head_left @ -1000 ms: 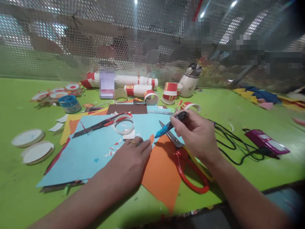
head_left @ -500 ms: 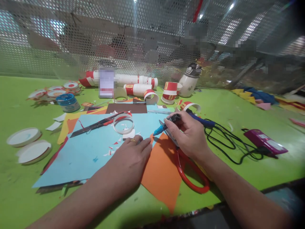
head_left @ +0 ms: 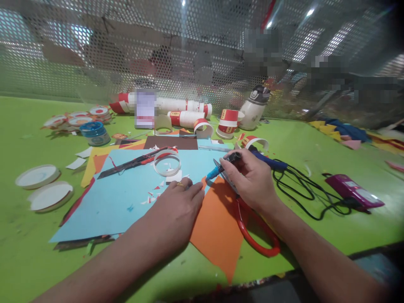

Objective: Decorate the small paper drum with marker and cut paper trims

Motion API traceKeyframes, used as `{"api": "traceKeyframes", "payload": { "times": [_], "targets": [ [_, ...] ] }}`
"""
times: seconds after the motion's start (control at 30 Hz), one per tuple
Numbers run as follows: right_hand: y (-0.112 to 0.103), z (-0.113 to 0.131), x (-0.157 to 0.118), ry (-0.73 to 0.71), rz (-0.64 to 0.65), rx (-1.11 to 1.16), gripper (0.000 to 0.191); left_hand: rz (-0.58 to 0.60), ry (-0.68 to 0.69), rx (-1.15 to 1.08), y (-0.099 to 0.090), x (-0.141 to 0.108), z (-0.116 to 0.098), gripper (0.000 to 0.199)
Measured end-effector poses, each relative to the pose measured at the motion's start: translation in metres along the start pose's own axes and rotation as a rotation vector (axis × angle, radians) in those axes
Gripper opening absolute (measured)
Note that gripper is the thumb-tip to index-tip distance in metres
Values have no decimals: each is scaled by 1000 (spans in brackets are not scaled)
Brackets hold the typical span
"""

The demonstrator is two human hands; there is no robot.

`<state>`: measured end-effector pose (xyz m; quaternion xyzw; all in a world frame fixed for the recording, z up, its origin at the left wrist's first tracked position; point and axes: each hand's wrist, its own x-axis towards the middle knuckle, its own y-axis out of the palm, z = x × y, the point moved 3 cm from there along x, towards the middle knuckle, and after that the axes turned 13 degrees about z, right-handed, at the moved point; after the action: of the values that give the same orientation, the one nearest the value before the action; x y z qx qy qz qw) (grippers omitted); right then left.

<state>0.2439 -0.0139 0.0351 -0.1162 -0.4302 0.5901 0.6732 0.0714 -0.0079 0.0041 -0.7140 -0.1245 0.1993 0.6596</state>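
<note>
My right hand [head_left: 254, 176] is closed around a black and blue marker [head_left: 217, 170], its blue end slanting down to the upper edge of an orange paper sheet [head_left: 216, 235]. Flat on that paper's left side and on the light blue paper [head_left: 104, 214] lies my left hand [head_left: 181, 202], fingers stretched out and holding nothing. Beneath my right hand are scissors with red handles [head_left: 259, 235]; the hand partly hides their blades. A white paper ring [head_left: 167, 163] stands just beyond my left fingers, near small red and white scraps [head_left: 154, 193].
A long black and red cutter [head_left: 135, 163] lies across the blue paper. Left are a blue-lidded jar [head_left: 94, 134] and white discs [head_left: 50, 196]. Paper cups [head_left: 187, 119] and a bottle [head_left: 254, 107] stand behind. A corded magenta device [head_left: 353, 191] sits at right.
The whole scene sits slightly farther right, as the head view has turned a little left. Both hands and the marker keep nearly the same place on the paper.
</note>
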Motion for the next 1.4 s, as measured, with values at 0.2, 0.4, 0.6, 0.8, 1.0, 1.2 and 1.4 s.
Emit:
{"api": "traceKeyframes", "payload": {
  "times": [0.2,0.4,0.6,0.8,1.0,1.2,1.4],
  "targets": [
    [0,0,-1,13,-5,6,9,1,-1,14,-1,0,1,22],
    [1,-1,-1,5,0,7,10,0,5,-9,-2,-2,0,25],
    [2,-3,-1,12,19,4,11,-10,6,-4,-2,0,0,23],
    [3,-3,-1,13,13,-6,11,-3,3,0,-2,0,0,25],
    [3,-4,-1,17,5,-9,11,-3,3,18,-2,0,0,23],
    [2,-4,-1,6,-1,-7,11,20,-4,14,-2,1,-1,23],
    [3,-5,-1,7,13,-5,12,4,-5,-5,-2,1,0,21]
  ]
}}
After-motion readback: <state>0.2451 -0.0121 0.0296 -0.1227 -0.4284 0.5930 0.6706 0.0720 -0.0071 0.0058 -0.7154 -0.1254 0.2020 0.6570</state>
